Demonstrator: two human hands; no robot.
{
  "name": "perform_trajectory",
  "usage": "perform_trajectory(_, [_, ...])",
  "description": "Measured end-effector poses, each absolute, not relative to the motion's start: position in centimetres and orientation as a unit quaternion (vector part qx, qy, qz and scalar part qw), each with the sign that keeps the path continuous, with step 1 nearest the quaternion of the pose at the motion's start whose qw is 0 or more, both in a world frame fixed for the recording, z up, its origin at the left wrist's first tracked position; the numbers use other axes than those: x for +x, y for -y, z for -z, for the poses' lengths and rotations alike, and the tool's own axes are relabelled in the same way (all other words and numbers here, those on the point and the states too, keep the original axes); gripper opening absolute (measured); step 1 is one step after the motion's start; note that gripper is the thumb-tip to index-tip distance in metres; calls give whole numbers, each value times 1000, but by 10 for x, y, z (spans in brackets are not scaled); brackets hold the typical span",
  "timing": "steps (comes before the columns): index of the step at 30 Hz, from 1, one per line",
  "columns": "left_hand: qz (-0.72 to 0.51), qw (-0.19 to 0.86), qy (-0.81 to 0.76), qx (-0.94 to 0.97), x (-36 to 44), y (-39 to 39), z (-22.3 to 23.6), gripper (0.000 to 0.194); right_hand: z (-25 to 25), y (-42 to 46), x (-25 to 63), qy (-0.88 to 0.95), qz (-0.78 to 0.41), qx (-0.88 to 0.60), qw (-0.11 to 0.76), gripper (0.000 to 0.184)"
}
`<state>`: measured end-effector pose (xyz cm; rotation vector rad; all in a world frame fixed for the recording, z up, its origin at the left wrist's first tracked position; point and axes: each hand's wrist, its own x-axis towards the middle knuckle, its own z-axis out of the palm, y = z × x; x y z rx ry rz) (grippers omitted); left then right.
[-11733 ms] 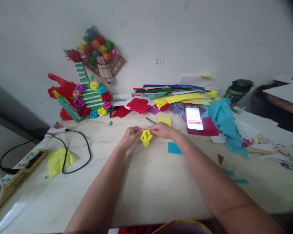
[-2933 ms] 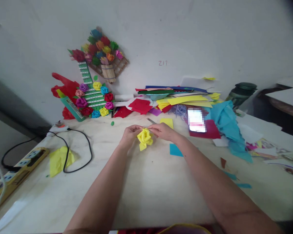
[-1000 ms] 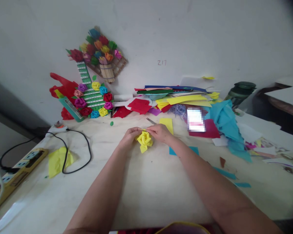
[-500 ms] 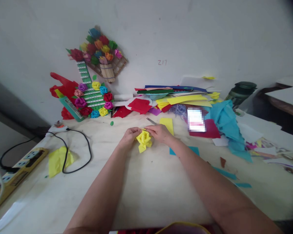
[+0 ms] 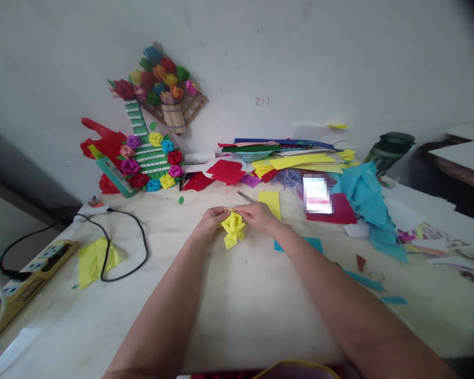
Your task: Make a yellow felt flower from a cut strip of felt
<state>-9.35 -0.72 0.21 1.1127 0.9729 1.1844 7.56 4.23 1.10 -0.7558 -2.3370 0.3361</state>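
Note:
A yellow paper flower [image 5: 234, 227] hangs between my hands over the middle of the table, its petals toward me. My left hand [image 5: 213, 221] is closed on its far left side, fingertips pinching near the base. From the right, my right hand [image 5: 257, 215] pinches the same base, where a thin pale strip shows between the fingertips. Just beyond my right hand lies a pointed metal blade [image 5: 245, 196], its rear part hidden behind that hand. A flat yellow paper piece [image 5: 272, 202] lies to the right of it, and a blue paper piece [image 5: 314, 244] sits partly under my right forearm.
Stacked coloured paper [image 5: 284, 152] lines the wall, with a lit phone [image 5: 318, 195] in front and a dark bottle [image 5: 390, 150] at right. Left stand a flower-covered guitar shape [image 5: 152, 158], a glue bottle [image 5: 114, 171] and a power strip [image 5: 33, 273] with a black cable [image 5: 147, 247].
The yellow flower has turned and tilted slightly between my fingers. Both hands keep nearly the same place; everything else on the table is unchanged.

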Motion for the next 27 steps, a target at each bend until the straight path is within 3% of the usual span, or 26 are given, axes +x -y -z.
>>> perform_trajectory(17, [-555,600,-396,419,-92,3,5,17,-13,-39,77,908,-44,-254,330,30])
perform_trajectory(27, [-551,601,-414,405,-93,4,3,16,-9,-39,72,902,-84,-254,340,33])
